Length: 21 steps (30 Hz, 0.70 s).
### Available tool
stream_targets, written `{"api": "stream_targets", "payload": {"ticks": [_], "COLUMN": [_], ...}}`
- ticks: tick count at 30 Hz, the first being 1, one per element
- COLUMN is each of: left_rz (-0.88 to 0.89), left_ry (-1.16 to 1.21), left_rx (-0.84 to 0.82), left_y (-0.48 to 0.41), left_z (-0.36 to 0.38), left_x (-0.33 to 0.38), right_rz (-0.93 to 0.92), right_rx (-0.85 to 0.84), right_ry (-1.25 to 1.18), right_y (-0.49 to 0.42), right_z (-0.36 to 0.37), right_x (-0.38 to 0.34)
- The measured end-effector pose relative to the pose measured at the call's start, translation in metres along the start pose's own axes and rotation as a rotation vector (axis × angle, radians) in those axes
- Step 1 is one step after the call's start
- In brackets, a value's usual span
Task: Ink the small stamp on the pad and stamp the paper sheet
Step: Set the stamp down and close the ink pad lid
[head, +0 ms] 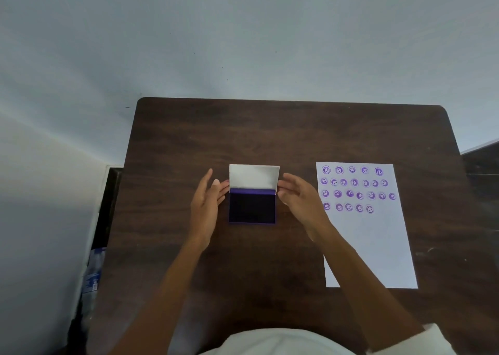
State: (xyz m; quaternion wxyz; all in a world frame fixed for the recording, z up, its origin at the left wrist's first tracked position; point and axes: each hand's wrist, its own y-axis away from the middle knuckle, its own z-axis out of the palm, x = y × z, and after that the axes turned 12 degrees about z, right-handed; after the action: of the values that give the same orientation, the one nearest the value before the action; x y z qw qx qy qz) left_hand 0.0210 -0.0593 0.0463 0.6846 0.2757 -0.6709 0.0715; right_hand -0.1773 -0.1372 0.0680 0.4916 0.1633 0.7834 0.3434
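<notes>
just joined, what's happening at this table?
A person sits at a dark wooden table with both hands at an open purple ink pad, its white lid standing up. The left hand and right hand flank it, holding nothing. The paper sheet to the right already carries four rows of purple stamps. No stamp is visible.
</notes>
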Motion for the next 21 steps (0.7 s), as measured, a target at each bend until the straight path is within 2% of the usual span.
{"api": "stream_targets", "payload": {"ticks": [3, 9, 15, 21], "left_rz": [0.028, 0.011, -0.014, 0.056], "left_ry": [0.009, -0.052, -0.225, -0.398], "left_rx": [-0.037, -0.021, -0.021, 0.003], "left_y": [0.015, 0.038, 0.055, 0.06], "left_z": [-0.005, -0.007, 0.0, 0.007], "left_x": [-0.003, -0.018, -0.031, -0.029], "right_rz": [-0.03, -0.163, -0.117, -0.097], "right_rx": [-0.004, 0.098, 0.141, 0.162], "right_ry": [0.019, 0.232, 0.381, 0.359], "right_y": [0.014, 0.033, 0.039, 0.041], "right_z": [0.0, 0.012, 0.024, 0.032], "right_x": [0.011, 0.037, 0.059, 0.069]}}
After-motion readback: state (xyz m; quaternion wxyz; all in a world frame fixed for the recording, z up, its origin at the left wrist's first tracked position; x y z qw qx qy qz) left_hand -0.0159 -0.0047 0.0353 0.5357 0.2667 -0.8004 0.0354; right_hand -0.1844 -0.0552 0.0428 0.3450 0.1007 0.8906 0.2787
